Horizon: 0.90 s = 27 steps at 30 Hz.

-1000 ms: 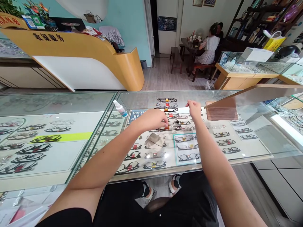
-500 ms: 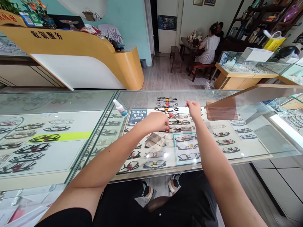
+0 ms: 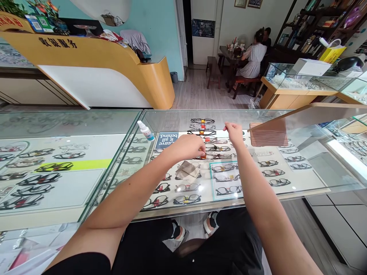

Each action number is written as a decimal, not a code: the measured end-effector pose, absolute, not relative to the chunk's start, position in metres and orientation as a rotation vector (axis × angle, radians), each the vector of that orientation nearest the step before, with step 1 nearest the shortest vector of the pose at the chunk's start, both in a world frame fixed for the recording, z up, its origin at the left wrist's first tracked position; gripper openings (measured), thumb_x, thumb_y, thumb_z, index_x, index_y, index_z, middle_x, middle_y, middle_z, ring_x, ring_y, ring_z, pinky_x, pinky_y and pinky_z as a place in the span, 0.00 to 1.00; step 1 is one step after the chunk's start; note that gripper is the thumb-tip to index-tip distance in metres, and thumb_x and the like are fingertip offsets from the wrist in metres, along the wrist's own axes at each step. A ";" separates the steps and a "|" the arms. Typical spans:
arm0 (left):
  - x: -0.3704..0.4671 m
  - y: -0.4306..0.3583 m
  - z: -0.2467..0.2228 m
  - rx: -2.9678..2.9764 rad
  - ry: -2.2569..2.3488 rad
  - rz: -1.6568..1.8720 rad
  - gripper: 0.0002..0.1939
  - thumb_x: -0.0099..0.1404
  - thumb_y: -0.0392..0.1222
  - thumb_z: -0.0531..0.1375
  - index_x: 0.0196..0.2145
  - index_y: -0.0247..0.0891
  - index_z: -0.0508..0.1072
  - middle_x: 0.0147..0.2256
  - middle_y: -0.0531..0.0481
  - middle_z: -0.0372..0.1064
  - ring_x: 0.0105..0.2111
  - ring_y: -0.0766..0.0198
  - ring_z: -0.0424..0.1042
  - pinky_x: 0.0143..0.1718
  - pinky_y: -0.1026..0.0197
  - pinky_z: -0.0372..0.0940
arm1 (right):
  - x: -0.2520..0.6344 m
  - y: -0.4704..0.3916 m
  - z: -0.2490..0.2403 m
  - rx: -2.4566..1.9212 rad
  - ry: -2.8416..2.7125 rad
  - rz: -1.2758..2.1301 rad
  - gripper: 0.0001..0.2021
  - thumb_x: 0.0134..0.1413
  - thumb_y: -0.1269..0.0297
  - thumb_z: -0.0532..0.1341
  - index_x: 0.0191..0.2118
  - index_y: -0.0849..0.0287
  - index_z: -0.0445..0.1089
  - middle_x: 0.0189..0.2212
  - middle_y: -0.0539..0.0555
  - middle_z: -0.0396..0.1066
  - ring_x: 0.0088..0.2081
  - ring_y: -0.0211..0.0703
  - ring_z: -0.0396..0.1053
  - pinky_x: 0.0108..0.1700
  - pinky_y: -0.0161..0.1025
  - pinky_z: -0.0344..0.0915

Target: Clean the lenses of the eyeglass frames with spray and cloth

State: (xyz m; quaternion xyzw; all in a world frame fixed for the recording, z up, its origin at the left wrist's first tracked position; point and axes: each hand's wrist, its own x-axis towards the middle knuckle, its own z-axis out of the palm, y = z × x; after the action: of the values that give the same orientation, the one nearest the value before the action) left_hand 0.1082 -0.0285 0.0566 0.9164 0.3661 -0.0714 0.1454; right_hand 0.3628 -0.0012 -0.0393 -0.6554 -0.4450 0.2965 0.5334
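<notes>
My left hand (image 3: 189, 147) is over the glass counter, fingers curled down at the left end of a dark-framed pair of eyeglasses (image 3: 214, 156). The hand covers that end of the frame, and the fingers look closed on it. To the right, my right hand (image 3: 233, 133) is raised with its fingertips pinched together; anything between them is too small to make out. Several eyeglasses (image 3: 202, 120) with coloured tags lie in a column between and beyond my hands. A folded grey-beige cloth (image 3: 187, 170) rests on the glass nearer to me, below my left hand.
A white spray bottle (image 3: 145, 130) stands on the glass counter (image 3: 120, 152) at left. A slatted wooden stand (image 3: 268, 134) and a long slanted panel (image 3: 309, 114) are at right. More frames lie beneath the glass. Two people (image 3: 254, 57) sit at a far table.
</notes>
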 end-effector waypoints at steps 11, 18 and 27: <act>0.113 -0.029 0.050 2.655 1.087 -0.305 0.11 0.70 0.43 0.63 0.39 0.46 0.88 0.40 0.50 0.86 0.41 0.55 0.79 0.33 0.57 0.57 | 0.362 -0.004 -0.037 -1.579 -1.067 0.712 0.20 0.63 0.51 0.62 0.22 0.55 0.71 0.16 0.43 0.44 0.21 0.36 0.42 0.31 0.41 0.54; 0.104 -0.001 0.080 2.607 1.113 -0.126 0.13 0.70 0.48 0.61 0.40 0.49 0.88 0.40 0.52 0.85 0.36 0.58 0.78 0.33 0.58 0.58 | 0.359 -0.001 -0.040 -1.618 -1.040 0.697 0.20 0.63 0.51 0.60 0.23 0.55 0.71 0.16 0.43 0.43 0.22 0.38 0.43 0.29 0.41 0.49; 0.149 0.138 0.075 2.563 1.438 0.111 0.14 0.62 0.46 0.66 0.44 0.47 0.88 0.46 0.48 0.85 0.40 0.57 0.77 0.39 0.59 0.64 | 0.357 0.008 -0.054 -1.634 -1.009 0.718 0.19 0.63 0.51 0.60 0.23 0.55 0.71 0.15 0.43 0.47 0.22 0.39 0.48 0.30 0.40 0.51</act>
State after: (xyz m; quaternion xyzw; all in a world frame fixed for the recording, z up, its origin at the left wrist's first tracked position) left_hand 0.1493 0.1377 0.0750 0.8672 0.4864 0.0375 0.1002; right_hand 0.3572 0.0078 -0.0543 -0.6811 -0.4207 0.2994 0.5191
